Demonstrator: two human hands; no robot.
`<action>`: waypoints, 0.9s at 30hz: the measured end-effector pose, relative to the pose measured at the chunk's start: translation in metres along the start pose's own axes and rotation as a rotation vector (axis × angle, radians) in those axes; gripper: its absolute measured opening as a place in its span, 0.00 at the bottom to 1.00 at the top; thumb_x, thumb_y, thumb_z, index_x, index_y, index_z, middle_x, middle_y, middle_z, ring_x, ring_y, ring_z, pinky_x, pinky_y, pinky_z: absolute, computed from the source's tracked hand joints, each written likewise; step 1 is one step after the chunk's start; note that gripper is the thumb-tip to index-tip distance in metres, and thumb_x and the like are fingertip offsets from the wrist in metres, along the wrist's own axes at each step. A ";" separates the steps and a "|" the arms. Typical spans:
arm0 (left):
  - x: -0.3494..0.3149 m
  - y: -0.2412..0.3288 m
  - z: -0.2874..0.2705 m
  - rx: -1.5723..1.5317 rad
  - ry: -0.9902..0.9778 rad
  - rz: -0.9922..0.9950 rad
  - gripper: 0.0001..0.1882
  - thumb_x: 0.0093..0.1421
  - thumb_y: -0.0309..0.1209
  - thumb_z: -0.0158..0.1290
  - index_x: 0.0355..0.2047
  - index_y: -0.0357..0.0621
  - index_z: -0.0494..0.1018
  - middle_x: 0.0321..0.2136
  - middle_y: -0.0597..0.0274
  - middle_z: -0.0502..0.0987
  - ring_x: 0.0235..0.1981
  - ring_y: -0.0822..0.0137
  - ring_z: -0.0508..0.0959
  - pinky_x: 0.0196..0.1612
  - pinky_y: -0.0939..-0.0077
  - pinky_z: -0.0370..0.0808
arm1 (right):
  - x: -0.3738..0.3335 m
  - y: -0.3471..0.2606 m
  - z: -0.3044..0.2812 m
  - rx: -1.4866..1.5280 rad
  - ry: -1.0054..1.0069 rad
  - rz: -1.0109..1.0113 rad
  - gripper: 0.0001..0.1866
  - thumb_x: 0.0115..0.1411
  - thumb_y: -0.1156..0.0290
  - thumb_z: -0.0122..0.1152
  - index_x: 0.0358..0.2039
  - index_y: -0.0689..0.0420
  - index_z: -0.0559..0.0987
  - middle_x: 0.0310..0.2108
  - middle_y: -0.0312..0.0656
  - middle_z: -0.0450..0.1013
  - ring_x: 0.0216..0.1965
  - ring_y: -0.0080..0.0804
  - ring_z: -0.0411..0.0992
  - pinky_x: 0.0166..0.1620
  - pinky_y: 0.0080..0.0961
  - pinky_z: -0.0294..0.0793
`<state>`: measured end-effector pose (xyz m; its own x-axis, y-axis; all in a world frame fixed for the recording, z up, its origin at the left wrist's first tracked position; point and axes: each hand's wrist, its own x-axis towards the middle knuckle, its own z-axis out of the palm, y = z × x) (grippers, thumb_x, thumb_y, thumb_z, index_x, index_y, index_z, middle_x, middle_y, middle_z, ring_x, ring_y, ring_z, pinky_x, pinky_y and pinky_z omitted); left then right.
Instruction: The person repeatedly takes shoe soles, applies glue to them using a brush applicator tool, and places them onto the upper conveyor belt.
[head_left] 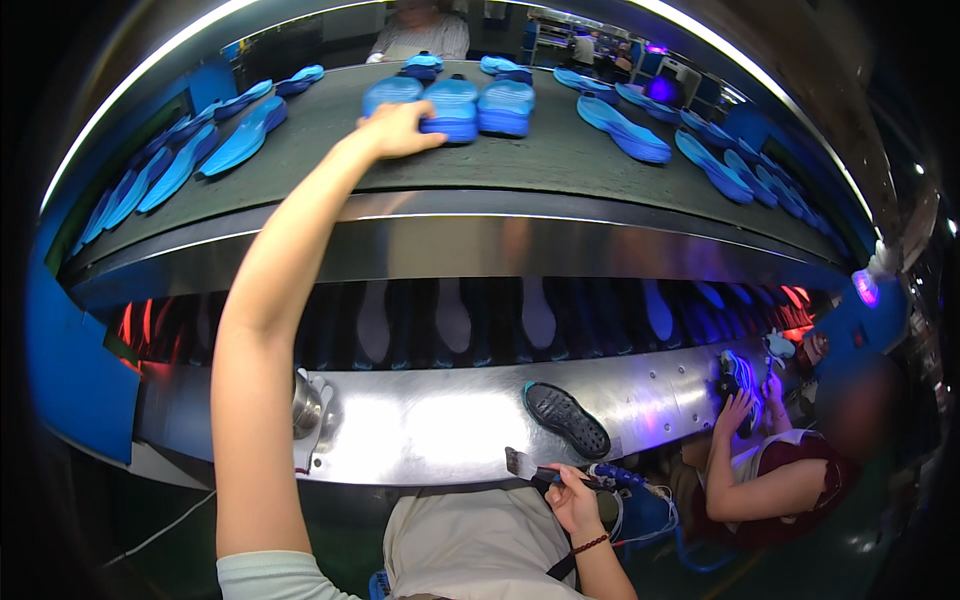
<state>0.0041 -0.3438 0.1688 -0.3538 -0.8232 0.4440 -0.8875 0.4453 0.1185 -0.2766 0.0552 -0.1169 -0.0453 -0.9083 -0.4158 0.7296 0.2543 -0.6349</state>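
My left hand (398,130) reaches up to the dark upper belt, its thumb and fingers closed around the near left edge of a blue shoe sole (452,108), the middle one of a row of three. Beside it lie another blue sole (392,94), partly covered by the hand, and a third sole (506,107) to the right. Low in front of my body, my right hand (577,502) holds a flat brush (522,464), bristles pointing left. Close to the brush, a black outsole (567,418) rests tread up on the metal ledge (420,425).
More blue soles line the belt (330,150) on both sides. Below it, a dark slot holds a row of soles (453,315). A metal cup (306,404) stands behind my left forearm. At right, a co-worker's hands (738,412) work on a shoe part.
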 end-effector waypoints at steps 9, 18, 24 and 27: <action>-0.024 0.072 -0.002 -0.365 0.178 0.007 0.19 0.55 0.40 0.49 0.41 0.39 0.71 0.37 0.46 0.74 0.40 0.52 0.74 0.44 0.66 0.69 | 0.000 -0.003 0.007 -0.060 -0.156 -0.124 0.12 0.59 0.73 0.47 0.42 0.64 0.69 0.41 0.50 0.69 0.34 0.33 0.71 0.37 0.23 0.72; -0.162 0.084 -0.024 -0.980 0.903 -0.132 0.16 0.54 0.36 0.51 0.36 0.35 0.71 0.34 0.55 0.74 0.39 0.69 0.72 0.42 0.74 0.69 | 0.007 -0.031 -0.003 -0.045 -0.097 -0.311 0.13 0.52 0.83 0.53 0.39 0.65 0.71 0.40 0.49 0.70 0.37 0.32 0.71 0.38 0.21 0.73; -0.304 0.055 0.035 -2.384 -0.109 -0.046 0.25 0.56 0.37 0.46 0.49 0.32 0.58 0.45 0.49 0.66 0.46 0.61 0.69 0.49 0.64 0.67 | 0.007 -0.049 0.009 -0.076 -0.233 -0.390 0.11 0.52 0.80 0.52 0.38 0.67 0.72 0.39 0.50 0.71 0.41 0.36 0.70 0.48 0.26 0.68; -0.366 0.101 0.076 -2.392 0.031 -0.206 0.35 0.56 0.47 0.43 0.55 0.32 0.52 0.51 0.44 0.62 0.50 0.55 0.67 0.52 0.59 0.64 | 0.003 -0.051 0.012 -0.054 -0.378 -0.414 0.13 0.53 0.79 0.49 0.41 0.68 0.70 0.40 0.51 0.69 0.42 0.37 0.69 0.48 0.28 0.68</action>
<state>0.0212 -0.0242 -0.0492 -0.3196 -0.8974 0.3043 0.8409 -0.1206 0.5275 -0.3058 0.0357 -0.0783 -0.0653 -0.9892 0.1314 0.6663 -0.1413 -0.7322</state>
